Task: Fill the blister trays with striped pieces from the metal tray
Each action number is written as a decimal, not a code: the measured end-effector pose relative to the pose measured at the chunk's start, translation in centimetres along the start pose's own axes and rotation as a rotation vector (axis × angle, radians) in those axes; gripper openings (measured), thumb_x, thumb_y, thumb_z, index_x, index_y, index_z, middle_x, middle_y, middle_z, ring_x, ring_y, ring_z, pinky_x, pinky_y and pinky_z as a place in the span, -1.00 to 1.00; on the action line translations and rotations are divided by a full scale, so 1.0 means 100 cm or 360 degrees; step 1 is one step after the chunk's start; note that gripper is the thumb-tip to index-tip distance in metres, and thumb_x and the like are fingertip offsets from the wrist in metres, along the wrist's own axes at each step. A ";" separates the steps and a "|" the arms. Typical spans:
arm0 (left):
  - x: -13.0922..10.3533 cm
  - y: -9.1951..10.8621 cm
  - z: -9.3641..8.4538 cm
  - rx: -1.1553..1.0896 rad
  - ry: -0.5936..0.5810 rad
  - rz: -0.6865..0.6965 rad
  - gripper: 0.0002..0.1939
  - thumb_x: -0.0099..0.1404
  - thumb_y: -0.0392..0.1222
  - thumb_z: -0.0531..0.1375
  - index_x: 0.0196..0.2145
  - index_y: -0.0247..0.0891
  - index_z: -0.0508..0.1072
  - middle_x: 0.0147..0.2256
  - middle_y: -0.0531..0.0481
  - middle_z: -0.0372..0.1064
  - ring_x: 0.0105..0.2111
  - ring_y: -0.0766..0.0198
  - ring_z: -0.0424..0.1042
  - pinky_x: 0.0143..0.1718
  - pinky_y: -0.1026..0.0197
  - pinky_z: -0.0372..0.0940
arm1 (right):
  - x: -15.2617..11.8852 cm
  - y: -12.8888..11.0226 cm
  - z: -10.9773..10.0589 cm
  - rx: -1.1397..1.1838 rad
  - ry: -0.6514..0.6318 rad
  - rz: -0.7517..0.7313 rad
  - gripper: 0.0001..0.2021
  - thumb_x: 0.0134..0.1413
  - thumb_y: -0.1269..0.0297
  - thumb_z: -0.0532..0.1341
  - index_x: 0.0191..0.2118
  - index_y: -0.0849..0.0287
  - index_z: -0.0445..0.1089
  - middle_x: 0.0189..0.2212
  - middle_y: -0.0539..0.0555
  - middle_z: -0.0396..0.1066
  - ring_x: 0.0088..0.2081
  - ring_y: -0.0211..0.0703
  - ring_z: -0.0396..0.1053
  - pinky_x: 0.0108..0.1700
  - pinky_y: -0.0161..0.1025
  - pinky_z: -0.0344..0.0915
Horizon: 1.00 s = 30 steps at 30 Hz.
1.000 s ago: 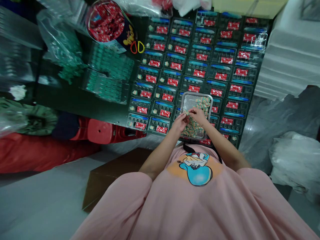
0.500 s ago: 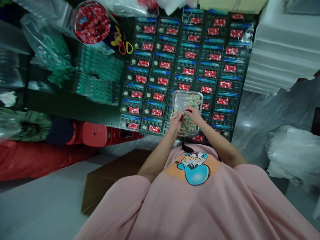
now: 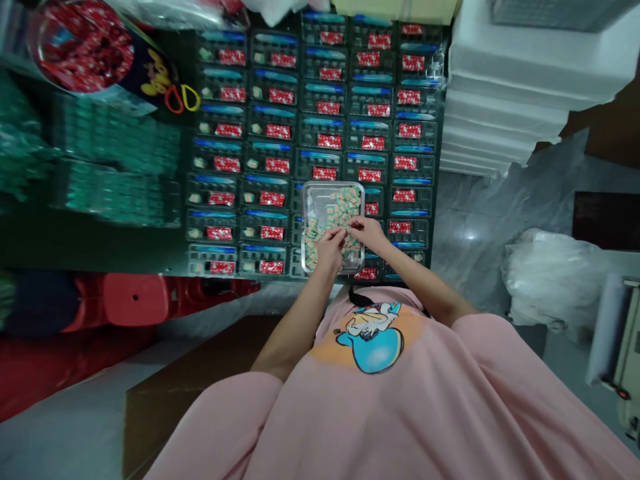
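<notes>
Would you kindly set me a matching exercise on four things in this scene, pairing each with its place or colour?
Column one
1. clear container
2. scissors
3. stool
4. stacked sheets

Column two
A. red, with a small hole in its top
B. under the left hand and right hand
C. white, at the table's right side
D. one red loop, one yellow loop

Pairs: 1-B, 2-D, 3-A, 4-C

Mostly plastic, mostly glossy.
Tub: clear plastic, smooth, shiny rim. Trays: thin clear plastic. Packets: glossy, film-like. Stool: smooth plastic. Shirt: matt cloth. Box: matt, cardboard-like.
</notes>
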State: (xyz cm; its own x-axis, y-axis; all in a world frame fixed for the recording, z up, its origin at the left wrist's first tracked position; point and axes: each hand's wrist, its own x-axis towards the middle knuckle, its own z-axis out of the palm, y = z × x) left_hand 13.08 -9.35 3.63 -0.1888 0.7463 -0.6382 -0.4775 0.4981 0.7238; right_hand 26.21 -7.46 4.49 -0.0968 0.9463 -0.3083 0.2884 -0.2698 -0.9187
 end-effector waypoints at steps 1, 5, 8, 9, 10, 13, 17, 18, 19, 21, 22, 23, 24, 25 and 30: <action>-0.007 -0.004 0.009 0.0007 -0.0058 -0.0034 -0.84 -0.03 -0.39 0.41 -0.46 -0.27 0.52 -0.48 0.08 0.48 -0.46 0.43 0.43 -0.39 0.40 0.29 | -0.009 0.003 -0.014 0.0011 0.0031 0.0003 -0.86 0.01 0.34 0.28 -0.26 0.19 0.52 -0.37 -0.02 0.52 -0.31 -0.23 0.43 -0.17 -0.31 0.33; -0.028 -0.020 0.041 -0.0003 -0.0252 -0.0194 -0.80 -0.01 -0.37 0.41 -0.38 -0.27 0.55 -0.43 0.06 0.50 -0.46 0.43 0.43 -0.37 0.38 0.31 | -0.045 0.026 -0.082 -0.0013 0.0287 0.0087 -0.77 0.00 0.14 0.29 -0.26 0.18 0.52 -0.36 0.01 0.54 -0.33 -0.22 0.41 -0.20 -0.30 0.33; -0.033 -0.029 0.051 0.0008 -0.0268 -0.0233 -0.80 0.02 -0.35 0.39 -0.33 -0.27 0.55 -0.42 0.03 0.51 -0.44 0.42 0.45 -0.33 0.37 0.32 | -0.064 0.054 -0.134 -0.0143 0.0575 0.0253 -0.72 -0.03 0.08 0.29 -0.29 0.19 0.52 -0.37 0.05 0.54 -0.35 -0.18 0.41 -0.20 -0.27 0.33; -0.033 -0.031 0.051 0.0019 -0.0250 -0.0227 -0.81 0.03 -0.35 0.39 -0.33 -0.28 0.55 -0.41 0.02 0.51 -0.43 0.42 0.44 -0.32 0.37 0.31 | -0.067 0.064 -0.147 -0.0182 0.0650 0.0312 -0.71 -0.04 0.07 0.29 -0.29 0.20 0.51 -0.38 0.07 0.54 -0.35 -0.17 0.41 -0.20 -0.25 0.33; -0.033 -0.032 0.051 0.0032 -0.0227 -0.0214 -0.81 0.04 -0.35 0.38 -0.33 -0.28 0.55 -0.41 0.02 0.51 -0.43 0.43 0.44 -0.33 0.37 0.31 | -0.069 0.074 -0.157 -0.0217 0.0697 0.0360 -0.70 -0.05 0.07 0.29 -0.29 0.21 0.51 -0.37 0.08 0.54 -0.35 -0.17 0.42 -0.19 -0.24 0.33; -0.033 -0.036 0.046 0.0064 -0.0172 -0.0155 -0.83 0.04 -0.33 0.38 -0.35 -0.28 0.55 -0.42 0.02 0.50 -0.43 0.43 0.43 -0.35 0.38 0.28 | -0.067 0.097 -0.172 -0.0304 0.0718 0.0446 -0.70 -0.04 0.08 0.28 -0.30 0.22 0.50 -0.37 0.11 0.54 -0.36 -0.15 0.43 -0.20 -0.22 0.33; -0.035 -0.041 0.040 0.0093 -0.0176 -0.0086 -0.79 0.01 -0.27 0.40 -0.33 -0.27 0.56 -0.41 0.02 0.50 -0.42 0.42 0.43 -0.37 0.37 0.27 | -0.060 0.107 -0.168 -0.0417 0.0668 0.0472 -0.77 -0.03 0.16 0.27 -0.29 0.19 0.50 -0.37 0.08 0.55 -0.34 -0.15 0.43 -0.18 -0.23 0.31; -0.036 -0.043 0.039 0.0108 -0.0174 -0.0074 -0.77 0.00 -0.25 0.40 -0.32 -0.26 0.56 -0.40 0.02 0.50 -0.42 0.42 0.43 -0.38 0.37 0.26 | -0.058 0.107 -0.166 -0.0443 0.0655 0.0470 -0.79 -0.02 0.18 0.26 -0.29 0.18 0.50 -0.37 0.07 0.55 -0.33 -0.15 0.43 -0.17 -0.23 0.31; -0.036 -0.045 0.039 0.0125 -0.0169 -0.0063 -0.75 -0.01 -0.23 0.41 -0.31 -0.26 0.56 -0.40 0.02 0.50 -0.42 0.41 0.43 -0.39 0.36 0.26 | -0.057 0.107 -0.165 -0.0467 0.0642 0.0471 -0.81 -0.01 0.20 0.26 -0.29 0.18 0.51 -0.36 0.07 0.55 -0.33 -0.15 0.43 -0.16 -0.23 0.31; -0.037 -0.047 0.038 0.0152 -0.0163 -0.0049 -0.72 -0.02 -0.20 0.41 -0.30 -0.26 0.56 -0.39 0.01 0.51 -0.42 0.40 0.43 -0.39 0.35 0.26 | -0.056 0.106 -0.163 -0.0518 0.0616 0.0467 -0.83 0.01 0.22 0.26 -0.29 0.17 0.51 -0.35 0.07 0.55 -0.31 -0.14 0.43 -0.15 -0.23 0.30; -0.037 -0.048 0.038 0.0159 -0.0159 -0.0045 -0.71 -0.03 -0.19 0.42 -0.29 -0.26 0.55 -0.38 0.01 0.51 -0.42 0.40 0.43 -0.39 0.35 0.26 | -0.055 0.106 -0.162 -0.0549 0.0607 0.0462 -0.83 0.02 0.23 0.25 -0.28 0.17 0.51 -0.34 0.07 0.55 -0.30 -0.13 0.43 -0.14 -0.22 0.30; -0.037 -0.049 0.038 0.0164 -0.0156 -0.0043 -0.70 -0.03 -0.18 0.42 -0.29 -0.26 0.55 -0.38 0.01 0.51 -0.42 0.40 0.44 -0.39 0.35 0.26 | -0.055 0.106 -0.162 -0.0586 0.0600 0.0452 -0.83 0.03 0.24 0.25 -0.27 0.16 0.52 -0.32 0.08 0.55 -0.29 -0.12 0.43 -0.12 -0.20 0.30; -0.037 -0.050 0.039 0.0169 -0.0153 -0.0042 -0.69 -0.03 -0.18 0.42 -0.28 -0.26 0.55 -0.38 0.01 0.51 -0.41 0.40 0.44 -0.39 0.34 0.26 | -0.055 0.106 -0.162 -0.0629 0.0597 0.0441 -0.83 0.05 0.24 0.24 -0.26 0.15 0.52 -0.31 0.09 0.55 -0.27 -0.11 0.43 -0.11 -0.19 0.29; -0.037 -0.050 0.039 0.0174 -0.0149 -0.0042 -0.69 -0.02 -0.17 0.42 -0.28 -0.26 0.55 -0.37 0.01 0.51 -0.41 0.40 0.44 -0.38 0.34 0.26 | -0.055 0.105 -0.161 -0.0679 0.0597 0.0430 -0.83 0.06 0.25 0.23 -0.24 0.15 0.52 -0.29 0.10 0.54 -0.26 -0.10 0.42 -0.09 -0.17 0.29; -0.038 -0.048 0.040 0.0201 -0.0133 -0.0030 -0.68 -0.01 -0.16 0.41 -0.27 -0.26 0.54 -0.36 0.00 0.51 -0.39 0.37 0.45 -0.38 0.33 0.26 | -0.058 0.104 -0.159 -0.0939 0.0630 0.0377 -0.82 0.12 0.31 0.19 -0.21 0.18 0.52 -0.24 0.18 0.49 -0.16 -0.02 0.38 -0.03 -0.12 0.25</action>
State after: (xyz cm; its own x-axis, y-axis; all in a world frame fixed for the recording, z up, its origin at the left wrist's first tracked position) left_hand 19.56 -12.84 3.64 -0.1061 0.7677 -0.6320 -0.3677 0.5602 0.7423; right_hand 44.94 -12.90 0.62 0.3493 0.8980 -0.2674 0.7325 -0.4397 -0.5197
